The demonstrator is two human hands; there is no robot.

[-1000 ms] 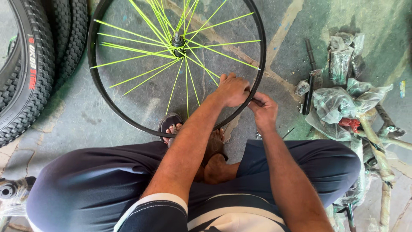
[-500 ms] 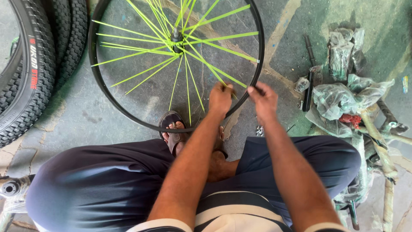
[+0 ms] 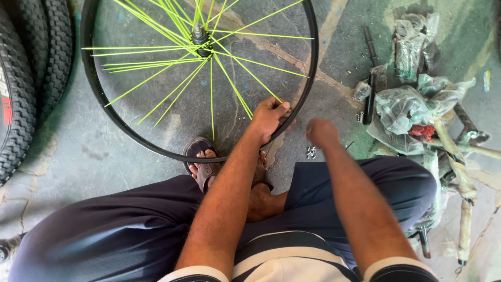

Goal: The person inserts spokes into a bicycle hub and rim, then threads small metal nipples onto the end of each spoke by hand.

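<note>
The black metal bicycle wheel rim with bright yellow-green spokes (image 3: 308, 68) stands on the stained concrete floor (image 3: 68, 156), its lower arc resting just in front of the person's brown sandalled foot (image 3: 201, 159). The silver hub (image 3: 200, 36) sits up and left of where the rim is held.

The left hand (image 3: 269, 117) is closed around the rim's lower right arc, fingers curled over the inner edge where a spoke meets it. The right hand (image 3: 321, 130) hangs just to the right of the rim, apart from it, loosely curled; whether it pinches anything I cannot tell, as it is blurred.

As a judgement, the rim is steadied by one hand and the foot only, so it could roll or tip sideways if that grip loosens. The small silver metal pieces (image 3: 311, 152) on the floor just below the rim, near the right hand, could be scattered by a knee or the rim.

To the left of the rim stand black knobbly tyres (image 3: 21, 89). To its right lie a long dark tool (image 3: 369, 47) and, farther out, crumpled clear plastic bags (image 3: 412, 104) over a clutter of parts.
</note>
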